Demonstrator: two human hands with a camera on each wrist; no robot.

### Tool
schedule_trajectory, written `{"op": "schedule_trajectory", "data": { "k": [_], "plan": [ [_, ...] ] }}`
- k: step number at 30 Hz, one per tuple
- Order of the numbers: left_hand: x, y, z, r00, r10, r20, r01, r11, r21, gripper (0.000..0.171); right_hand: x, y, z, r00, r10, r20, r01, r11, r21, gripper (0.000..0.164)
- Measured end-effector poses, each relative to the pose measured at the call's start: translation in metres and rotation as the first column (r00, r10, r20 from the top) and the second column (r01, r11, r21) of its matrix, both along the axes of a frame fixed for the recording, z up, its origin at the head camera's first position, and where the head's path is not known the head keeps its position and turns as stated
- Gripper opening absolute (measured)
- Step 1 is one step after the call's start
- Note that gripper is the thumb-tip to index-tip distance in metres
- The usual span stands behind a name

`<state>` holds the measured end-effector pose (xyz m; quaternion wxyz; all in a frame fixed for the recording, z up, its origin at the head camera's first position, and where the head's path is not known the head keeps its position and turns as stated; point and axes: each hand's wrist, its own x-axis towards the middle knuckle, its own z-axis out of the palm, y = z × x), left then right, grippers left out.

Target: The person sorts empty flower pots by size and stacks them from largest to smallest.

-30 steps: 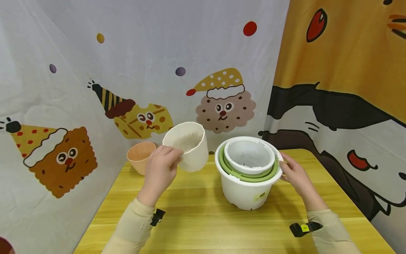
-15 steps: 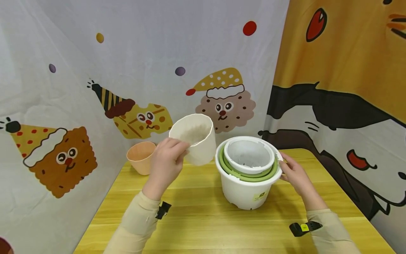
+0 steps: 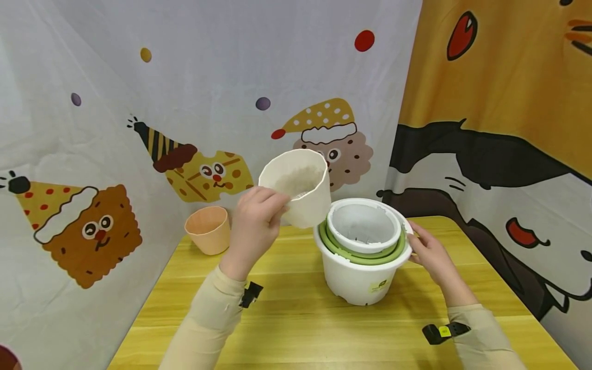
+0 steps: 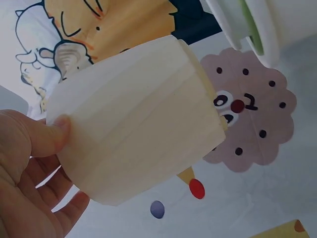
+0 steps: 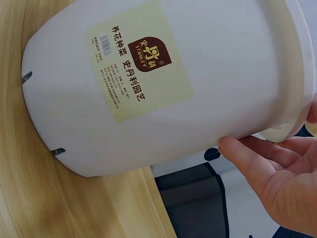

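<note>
My left hand (image 3: 253,228) pinches the near rim of a cream flowerpot (image 3: 309,205), holding it in the air with its mouth tilted towards me. In the left wrist view, the thumb presses the outside of this faceted pot (image 4: 138,124). A large white flowerpot (image 3: 356,282) stands upright on the table, with a green flowerpot (image 3: 344,254) and a smaller white flowerpot (image 3: 363,226) nested inside. On its right side, my right hand (image 3: 431,253) grips the rim. The right wrist view shows the large pot's label (image 5: 141,62) and fingers under the rim.
A peach flowerpot (image 3: 210,239) stands at the table's back left. The wood-grain table (image 3: 296,329) meets a printed cloth backdrop (image 3: 199,77) behind and a second printed cloth (image 3: 499,113) at right.
My left hand has carried the cream flowerpot up and to the right, so it now overlaps the nested pots' left edge in the head view. The right hand stays on the large pot's rim.
</note>
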<state>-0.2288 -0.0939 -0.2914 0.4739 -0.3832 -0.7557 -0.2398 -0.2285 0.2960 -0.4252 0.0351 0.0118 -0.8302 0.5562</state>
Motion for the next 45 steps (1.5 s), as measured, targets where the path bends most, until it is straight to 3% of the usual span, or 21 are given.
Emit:
{"op": "schedule_trajectory", "data": {
  "k": [12, 21, 31, 45],
  "plan": [
    [-0.003, 0.02, 0.012, 0.999, -0.04, -0.016, 0.04, 0.999, 0.003, 0.02, 0.0, 0.0, 0.0, 1.0, -0.017, 0.011, 0.017, 1.0, 0.016, 0.063],
    [-0.009, 0.035, 0.014, 0.996, -0.073, -0.04, 0.073, 0.997, -0.005, 0.02, 0.001, -0.001, 0.001, 0.999, -0.029, 0.022, 0.028, 0.999, 0.02, 0.063],
    [-0.015, 0.055, 0.011, 0.997, -0.072, -0.036, 0.07, 0.996, -0.048, 0.023, 0.001, 0.001, -0.001, 1.0, -0.016, 0.021, 0.016, 1.0, -0.016, 0.063],
    [-0.025, 0.08, -0.006, 0.997, -0.04, -0.071, 0.033, 0.994, -0.107, 0.023, 0.0, 0.001, -0.001, 1.0, 0.003, 0.0, -0.003, 1.0, -0.026, 0.063]
  ]
}}
